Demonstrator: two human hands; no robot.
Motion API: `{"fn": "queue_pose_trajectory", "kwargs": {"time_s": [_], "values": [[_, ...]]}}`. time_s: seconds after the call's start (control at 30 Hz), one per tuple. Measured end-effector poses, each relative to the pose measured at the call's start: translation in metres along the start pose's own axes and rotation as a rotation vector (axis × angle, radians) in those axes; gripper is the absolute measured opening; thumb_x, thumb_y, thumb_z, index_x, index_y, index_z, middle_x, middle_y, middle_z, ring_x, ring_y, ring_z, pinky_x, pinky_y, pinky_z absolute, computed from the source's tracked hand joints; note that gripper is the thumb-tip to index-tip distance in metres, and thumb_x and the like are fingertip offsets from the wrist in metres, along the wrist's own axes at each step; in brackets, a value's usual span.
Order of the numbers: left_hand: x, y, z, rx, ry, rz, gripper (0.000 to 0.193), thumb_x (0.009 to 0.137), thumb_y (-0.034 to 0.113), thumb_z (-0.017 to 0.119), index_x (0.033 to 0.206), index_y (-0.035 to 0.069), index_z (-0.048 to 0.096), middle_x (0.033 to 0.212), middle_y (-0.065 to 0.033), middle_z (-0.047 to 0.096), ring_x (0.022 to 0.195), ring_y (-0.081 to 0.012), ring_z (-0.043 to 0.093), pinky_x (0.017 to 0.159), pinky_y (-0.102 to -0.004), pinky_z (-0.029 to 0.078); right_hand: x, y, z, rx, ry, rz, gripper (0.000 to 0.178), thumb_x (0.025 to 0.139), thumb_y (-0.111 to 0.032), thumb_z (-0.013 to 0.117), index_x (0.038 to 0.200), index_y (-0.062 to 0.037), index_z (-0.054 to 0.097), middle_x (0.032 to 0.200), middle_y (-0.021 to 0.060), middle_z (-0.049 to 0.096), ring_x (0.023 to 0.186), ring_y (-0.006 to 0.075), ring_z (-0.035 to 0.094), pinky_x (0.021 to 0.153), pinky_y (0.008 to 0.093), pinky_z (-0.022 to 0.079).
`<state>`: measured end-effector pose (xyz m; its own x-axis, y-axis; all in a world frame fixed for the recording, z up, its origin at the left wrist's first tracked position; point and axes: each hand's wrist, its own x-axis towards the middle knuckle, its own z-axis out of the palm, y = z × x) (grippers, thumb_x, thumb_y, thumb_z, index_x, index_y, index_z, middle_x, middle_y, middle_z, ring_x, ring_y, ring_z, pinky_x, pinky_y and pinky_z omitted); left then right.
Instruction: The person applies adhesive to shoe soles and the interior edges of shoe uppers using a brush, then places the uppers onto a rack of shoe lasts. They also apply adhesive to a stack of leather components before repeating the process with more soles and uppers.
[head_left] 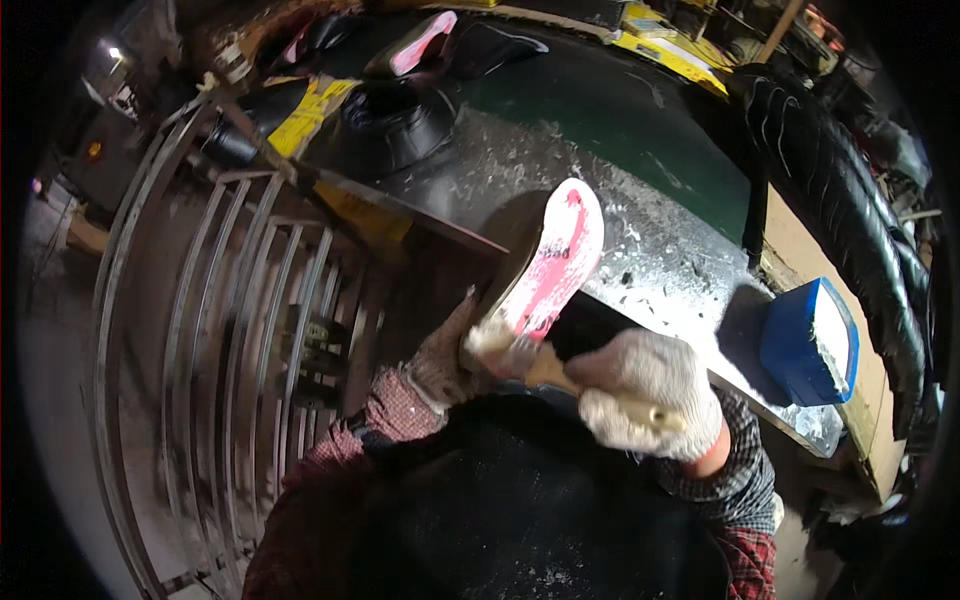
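Note:
A shoe (556, 262) is held sole up at the bench's near edge, its pink sole streaked with white; its upper is mostly hidden. My gloved left hand (443, 355) is closed around it near the heel, the fingers partly out of sight. In my gloved right hand (648, 395) is a paintbrush (545, 368) with a pale wooden handle. Its bristles touch the heel end of the sole. To the right of that hand, a blue tub (790, 345) with white material inside stands on the bench.
The metal-topped bench (670, 250) is spattered white. At its far side lie a black rubber piece (395, 125) and another pink-soled shoe (425, 45). A metal rack (235, 330) stands at the left. Long black shiny pieces (840, 200) lie along the right.

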<state>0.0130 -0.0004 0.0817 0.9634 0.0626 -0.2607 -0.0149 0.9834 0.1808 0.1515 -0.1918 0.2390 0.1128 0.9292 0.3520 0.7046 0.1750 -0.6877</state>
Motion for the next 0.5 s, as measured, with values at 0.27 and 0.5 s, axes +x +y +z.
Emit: {"fn": "queue_pose_trajectory", "kwargs": {"time_s": [0.27, 0.5], "values": [[0.025, 0.024, -0.034, 0.292, 0.056, 0.080, 0.059, 0.098, 0.049, 0.043, 0.136, 0.003, 0.046, 0.117, -0.0147, 0.063, 0.095, -0.0250, 0.064, 0.076, -0.0336, 0.055, -0.034, 0.081, -0.006, 0.334, 0.684, 0.551, 0.026, 0.094, -0.013, 0.062, 0.113, 0.0047, 0.060, 0.093, 0.0046, 0.065, 0.083, 0.0102, 0.060, 0.075, 0.0255, 0.049], [0.076, 0.092, 0.063, 0.224, 0.266, 0.117, 0.044, 0.098, 0.037, 0.053, 0.121, 0.000, 0.052, 0.095, -0.0164, 0.066, 0.063, -0.0177, 0.065, 0.044, -0.0208, 0.052, 0.014, 0.026, -0.002, -0.442, 0.299, -0.152, 0.038, 0.067, 0.006, 0.067, 0.104, -0.0009, 0.063, 0.082, 0.0116, 0.062, 0.070, 0.0274, 0.061, 0.062, 0.0379, 0.047]]}}
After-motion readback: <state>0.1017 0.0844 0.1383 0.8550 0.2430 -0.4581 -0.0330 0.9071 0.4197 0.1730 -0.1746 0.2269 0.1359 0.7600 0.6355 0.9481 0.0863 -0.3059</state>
